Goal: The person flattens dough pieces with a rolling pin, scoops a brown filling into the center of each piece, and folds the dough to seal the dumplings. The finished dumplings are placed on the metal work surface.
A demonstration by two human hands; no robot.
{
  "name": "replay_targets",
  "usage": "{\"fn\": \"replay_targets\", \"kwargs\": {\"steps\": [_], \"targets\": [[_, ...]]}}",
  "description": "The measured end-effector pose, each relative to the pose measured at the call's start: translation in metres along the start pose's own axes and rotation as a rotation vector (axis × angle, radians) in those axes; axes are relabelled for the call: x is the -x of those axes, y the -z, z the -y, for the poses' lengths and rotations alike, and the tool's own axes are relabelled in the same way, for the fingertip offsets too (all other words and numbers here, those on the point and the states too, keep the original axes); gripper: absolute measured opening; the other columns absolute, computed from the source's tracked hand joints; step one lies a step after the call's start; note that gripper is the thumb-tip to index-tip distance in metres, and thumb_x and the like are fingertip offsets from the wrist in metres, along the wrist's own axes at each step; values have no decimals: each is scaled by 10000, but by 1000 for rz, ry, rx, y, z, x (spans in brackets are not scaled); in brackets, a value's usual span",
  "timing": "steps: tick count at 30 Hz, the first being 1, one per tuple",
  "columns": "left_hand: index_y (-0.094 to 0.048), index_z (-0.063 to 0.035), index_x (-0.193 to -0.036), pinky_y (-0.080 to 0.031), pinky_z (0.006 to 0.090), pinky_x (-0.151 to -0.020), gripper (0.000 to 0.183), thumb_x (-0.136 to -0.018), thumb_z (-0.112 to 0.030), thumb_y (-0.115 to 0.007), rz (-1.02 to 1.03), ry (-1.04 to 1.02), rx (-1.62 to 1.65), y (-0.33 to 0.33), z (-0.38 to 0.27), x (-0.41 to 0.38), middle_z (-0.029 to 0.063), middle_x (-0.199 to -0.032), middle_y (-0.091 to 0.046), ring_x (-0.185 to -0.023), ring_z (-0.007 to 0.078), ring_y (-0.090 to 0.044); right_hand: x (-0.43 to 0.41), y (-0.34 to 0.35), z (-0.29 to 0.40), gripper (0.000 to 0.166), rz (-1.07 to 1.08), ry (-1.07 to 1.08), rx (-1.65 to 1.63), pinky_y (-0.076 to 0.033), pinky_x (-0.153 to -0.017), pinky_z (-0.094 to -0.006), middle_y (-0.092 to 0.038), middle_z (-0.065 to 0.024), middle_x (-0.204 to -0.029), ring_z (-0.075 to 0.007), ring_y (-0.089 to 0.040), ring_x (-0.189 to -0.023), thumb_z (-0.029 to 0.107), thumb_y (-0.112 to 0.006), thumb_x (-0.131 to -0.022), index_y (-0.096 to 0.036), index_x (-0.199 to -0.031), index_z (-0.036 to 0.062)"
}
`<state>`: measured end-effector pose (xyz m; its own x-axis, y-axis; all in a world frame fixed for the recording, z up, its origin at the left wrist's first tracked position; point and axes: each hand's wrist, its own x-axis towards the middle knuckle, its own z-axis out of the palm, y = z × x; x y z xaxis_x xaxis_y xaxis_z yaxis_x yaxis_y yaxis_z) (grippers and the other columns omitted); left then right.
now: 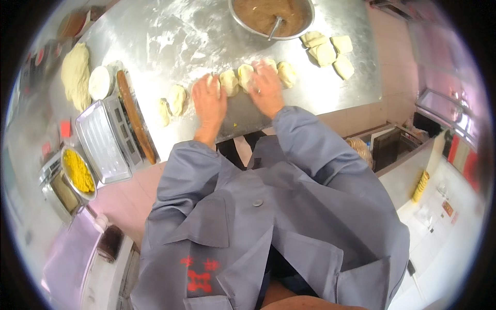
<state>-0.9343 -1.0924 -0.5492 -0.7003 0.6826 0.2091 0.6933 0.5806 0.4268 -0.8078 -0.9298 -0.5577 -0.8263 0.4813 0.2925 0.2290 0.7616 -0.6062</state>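
Note:
Several pale dough pieces [229,83] lie in a row on the floured metal table [174,42]. Fingers of my left hand [209,102] rest over a piece at the row's left part, mostly covering it. My right hand [267,91], slightly blurred, lies with spread fingers on pieces farther right, touching a dough piece [245,76]. One more dough piece [286,74] sits just right of that hand. Left of my left hand are an oval dough piece [177,100] and a smaller one [164,112]. Whether either hand grips dough or only presses it cannot be told.
A steel bowl of brown filling [269,19] with a spoon stands at the far edge, beside stacked dough pieces [324,53]. At left are a large dough mass [76,77], a wooden rolling pin [133,116], a scale [106,139] and a bowl of yellow food [78,170].

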Motion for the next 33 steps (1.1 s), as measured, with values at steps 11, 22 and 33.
{"fn": "replay_targets", "kwargs": {"steps": [11,22,33], "targets": [[-525,-74,-1423,-202,588,-1211,441,-982,-77,-555,95,261,-125,32,148,37,176,-1498,-458,-1434,362,-375,13,-21,-28,527,128,-56,149,-335,-1168,-504,-385,-239,-1533,-464,-361,-1415,-8,-602,-882,-497,-1398,-16],[-502,-35,-1413,-309,513,-1188,455,-978,-143,-577,173,-91,-42,-1,62,24,196,-1499,-453,-1410,373,-407,22,25,-84,501,58,-193,154,-323,-1187,-483,-411,-271,-1517,-446,-403,-1399,62,-609,-942,-486,-1416,-39],[-552,-41,-1384,-266,566,-1193,421,-991,-189,-578,9,10,-221,24,85,12,228,-1485,-471,-1417,392,-402,-8,15,-45,519,8,-93,228,-296,-1179,-523,-425,-262,-1508,-433,-389,-1405,214,-656,-939,-521,-1382,-19]]}}
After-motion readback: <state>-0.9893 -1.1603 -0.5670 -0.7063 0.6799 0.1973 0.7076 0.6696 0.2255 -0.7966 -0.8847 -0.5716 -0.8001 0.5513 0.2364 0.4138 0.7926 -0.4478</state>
